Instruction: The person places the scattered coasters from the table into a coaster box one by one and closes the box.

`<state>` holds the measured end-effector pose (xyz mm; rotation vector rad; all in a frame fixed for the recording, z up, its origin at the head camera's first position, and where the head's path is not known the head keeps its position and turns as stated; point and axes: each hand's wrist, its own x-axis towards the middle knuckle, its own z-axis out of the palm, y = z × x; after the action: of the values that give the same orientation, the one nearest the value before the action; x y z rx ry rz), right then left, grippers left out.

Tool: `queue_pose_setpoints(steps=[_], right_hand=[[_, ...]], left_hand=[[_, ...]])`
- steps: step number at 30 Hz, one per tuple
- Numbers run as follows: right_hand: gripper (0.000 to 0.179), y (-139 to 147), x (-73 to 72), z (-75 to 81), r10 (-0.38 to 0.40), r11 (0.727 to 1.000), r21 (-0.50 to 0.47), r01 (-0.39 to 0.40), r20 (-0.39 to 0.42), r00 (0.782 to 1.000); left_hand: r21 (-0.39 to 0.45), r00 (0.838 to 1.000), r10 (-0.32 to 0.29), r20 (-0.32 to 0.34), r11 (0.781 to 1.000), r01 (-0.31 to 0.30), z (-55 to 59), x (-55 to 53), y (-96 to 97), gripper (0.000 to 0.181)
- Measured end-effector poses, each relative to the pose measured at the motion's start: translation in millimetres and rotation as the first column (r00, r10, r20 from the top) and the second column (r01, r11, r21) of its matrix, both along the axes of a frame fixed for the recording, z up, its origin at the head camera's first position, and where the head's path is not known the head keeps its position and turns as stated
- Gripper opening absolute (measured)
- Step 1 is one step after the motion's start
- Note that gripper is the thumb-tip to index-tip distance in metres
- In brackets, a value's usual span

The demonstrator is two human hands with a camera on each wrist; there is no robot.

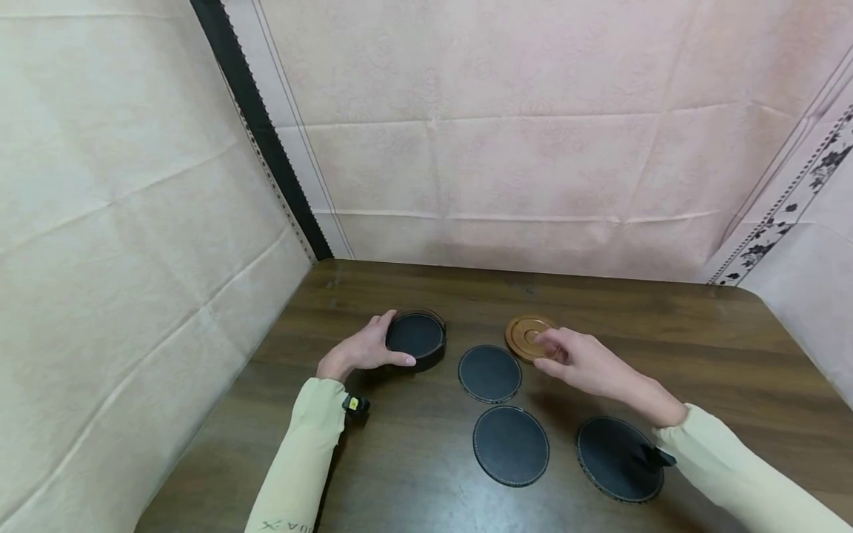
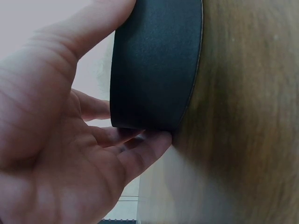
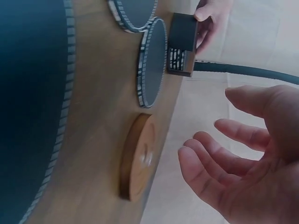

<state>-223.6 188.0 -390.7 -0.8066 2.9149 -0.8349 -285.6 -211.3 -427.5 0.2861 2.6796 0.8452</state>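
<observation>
My left hand (image 1: 365, 346) grips a round black coaster holder (image 1: 417, 344), thumb on the near side and fingers round the far side. In the left wrist view, the holder's smooth dark wall (image 2: 156, 65) stands on the table between thumb and fingers. Stitched edges of stacked coasters show in its side opening in the right wrist view. My right hand (image 1: 586, 363) hovers by a round wooden coaster (image 1: 524, 333) with ringed grooves. Its fingers are loosely bent and hold nothing; in the right wrist view the wooden coaster (image 3: 138, 158) lies apart from the fingertips.
Three round black coasters with stitched rims lie flat on the brown wooden table (image 1: 400, 459): one coaster (image 1: 489, 374) beside the holder, another coaster (image 1: 511, 446) nearer, a third coaster (image 1: 609, 459) below my right forearm. Pale cloth (image 1: 500, 170) hangs behind and at the sides.
</observation>
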Motion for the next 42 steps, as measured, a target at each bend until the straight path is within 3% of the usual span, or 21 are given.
queue_pose_setpoints(steps=[11, 19, 28, 33, 42], right_hand=[[0.039, 33.7, 21.0, -18.1, 0.01, 0.998, 0.059, -0.012, 0.023, 1.0], [0.045, 51.9, 33.5, -27.4, 0.08, 0.993, 0.082, -0.086, 0.082, 0.993], [0.05, 72.4, 39.3, -31.4, 0.134, 0.975, 0.144, -0.172, 0.246, 0.96], [0.044, 80.6, 40.1, -32.7, 0.157, 0.972, 0.125, -0.198, 0.28, 0.947], [0.037, 83.8, 35.6, -39.4, 0.182, 0.97, 0.107, -0.218, 0.273, 0.945]], left_hand=[[0.014, 1.0, 0.006, 0.007, 1.0, -0.006, 0.8, 1.3, 0.5, 0.119], [0.028, 1.0, 0.007, 0.012, 1.0, -0.007, -0.3, 1.9, -0.4, 0.12], [0.022, 1.0, 0.002, 0.005, 1.0, -0.002, -0.8, 1.1, -0.8, 0.121], [0.018, 1.0, 0.003, 0.004, 1.0, -0.003, -0.1, 1.1, -0.8, 0.121], [0.022, 1.0, 0.002, 0.002, 1.0, -0.002, 0.1, 3.2, -0.5, 0.12]])
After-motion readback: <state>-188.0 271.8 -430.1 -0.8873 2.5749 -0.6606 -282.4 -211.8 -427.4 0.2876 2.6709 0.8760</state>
